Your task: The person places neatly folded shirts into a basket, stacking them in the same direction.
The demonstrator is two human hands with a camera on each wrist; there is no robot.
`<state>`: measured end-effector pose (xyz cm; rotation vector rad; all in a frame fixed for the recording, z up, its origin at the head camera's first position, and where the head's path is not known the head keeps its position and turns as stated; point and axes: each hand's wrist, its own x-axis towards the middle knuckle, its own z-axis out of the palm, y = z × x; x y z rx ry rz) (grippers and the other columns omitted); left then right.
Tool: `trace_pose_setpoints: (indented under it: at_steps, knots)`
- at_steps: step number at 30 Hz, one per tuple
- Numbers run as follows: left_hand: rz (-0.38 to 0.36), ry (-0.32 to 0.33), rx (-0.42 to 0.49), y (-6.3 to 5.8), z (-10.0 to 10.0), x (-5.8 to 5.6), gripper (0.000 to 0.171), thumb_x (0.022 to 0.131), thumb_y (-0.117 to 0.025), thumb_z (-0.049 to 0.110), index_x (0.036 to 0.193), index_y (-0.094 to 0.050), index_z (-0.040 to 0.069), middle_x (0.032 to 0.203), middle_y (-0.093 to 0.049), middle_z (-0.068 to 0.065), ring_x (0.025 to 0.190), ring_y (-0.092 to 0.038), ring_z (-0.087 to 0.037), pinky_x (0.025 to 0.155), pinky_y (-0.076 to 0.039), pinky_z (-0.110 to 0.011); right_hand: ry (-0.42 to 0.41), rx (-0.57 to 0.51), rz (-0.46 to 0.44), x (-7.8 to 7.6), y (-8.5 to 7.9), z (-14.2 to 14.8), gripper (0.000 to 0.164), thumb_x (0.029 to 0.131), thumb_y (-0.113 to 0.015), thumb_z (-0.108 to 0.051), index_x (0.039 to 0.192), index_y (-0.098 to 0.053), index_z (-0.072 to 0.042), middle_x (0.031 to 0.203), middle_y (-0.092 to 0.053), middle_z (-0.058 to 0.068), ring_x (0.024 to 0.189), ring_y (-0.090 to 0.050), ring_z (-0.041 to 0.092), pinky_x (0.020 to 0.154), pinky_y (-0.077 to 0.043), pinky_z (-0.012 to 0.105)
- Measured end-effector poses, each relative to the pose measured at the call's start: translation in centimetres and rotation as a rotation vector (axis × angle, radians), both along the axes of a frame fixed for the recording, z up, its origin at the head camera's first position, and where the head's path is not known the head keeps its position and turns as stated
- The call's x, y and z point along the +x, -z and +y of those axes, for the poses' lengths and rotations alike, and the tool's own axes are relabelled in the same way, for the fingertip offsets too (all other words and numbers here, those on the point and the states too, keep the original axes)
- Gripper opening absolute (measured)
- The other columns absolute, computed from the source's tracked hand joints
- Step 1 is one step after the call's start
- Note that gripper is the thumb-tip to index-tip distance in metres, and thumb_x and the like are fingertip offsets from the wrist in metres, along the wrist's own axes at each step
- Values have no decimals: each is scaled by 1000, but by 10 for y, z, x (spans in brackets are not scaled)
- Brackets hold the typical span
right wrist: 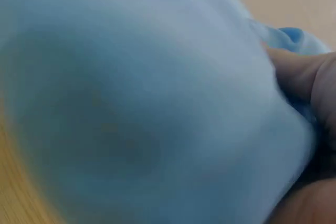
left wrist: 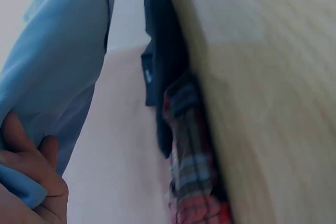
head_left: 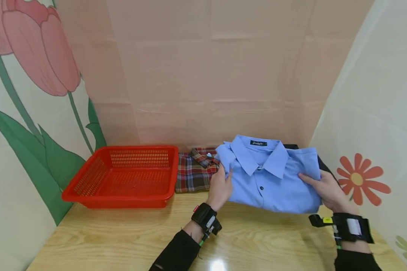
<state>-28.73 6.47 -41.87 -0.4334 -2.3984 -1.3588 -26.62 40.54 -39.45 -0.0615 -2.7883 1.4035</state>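
A folded light blue shirt (head_left: 274, 188) with a collar and dark buttons is held up over the table, tilted so its front shows. My left hand (head_left: 220, 187) grips its left edge; in the left wrist view the fingers (left wrist: 50, 177) curl into the cloth. On the other side my right hand (head_left: 329, 190) pinches the shirt's right edge, thumb on the front. The right wrist view is mostly filled by blurred blue cloth (right wrist: 157, 103). Behind it lie a folded plaid shirt (head_left: 193, 174) and a black folded garment (left wrist: 167, 40), partly hidden in the head view.
A red plastic basket (head_left: 118, 201) with slotted walls stands on the left of the wooden table (head_left: 122, 233), with nothing seen inside. A pinkish backdrop (head_left: 203, 75) rises behind, and a flower-printed sheet (head_left: 376, 113) borders the right side.
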Motion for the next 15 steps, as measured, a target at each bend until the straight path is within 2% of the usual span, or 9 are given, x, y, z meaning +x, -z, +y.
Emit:
trace_pose_setpoints:
  at_steps: [4,8,11,15]
  knots:
    - [55,-13,0,-7,-13,0,31,105,-45,24,130,-48,5,93,-69,-18,79,-66,-30,65,-49,-36,-60,-8,55,-2,1,-17,80,102,-43,-49,155,-10,2,151,-27,36,129,-38,53,98,-34,71]
    - [89,-18,-11,-13,-28,1,30,105,-46,24,128,-49,6,97,-69,-20,86,-68,-33,70,-50,-41,-42,48,136,-2,0,-32,75,103,-41,-45,155,-13,2,150,-28,36,132,-34,54,100,-30,72]
    - [87,-4,-8,-16,-40,2,31,105,-46,24,130,-48,7,97,-69,-20,81,-67,-32,66,-49,-38,-20,70,185,-4,1,-42,73,103,-42,-45,154,-18,1,150,-30,35,132,-34,54,101,-28,72]
    - [81,13,2,-19,-57,5,30,105,-46,24,128,-48,6,86,-66,-18,67,-59,-24,58,-44,-31,-15,59,196,-6,3,-54,73,102,-44,-48,153,-23,0,149,-34,33,131,-37,52,100,-30,73]
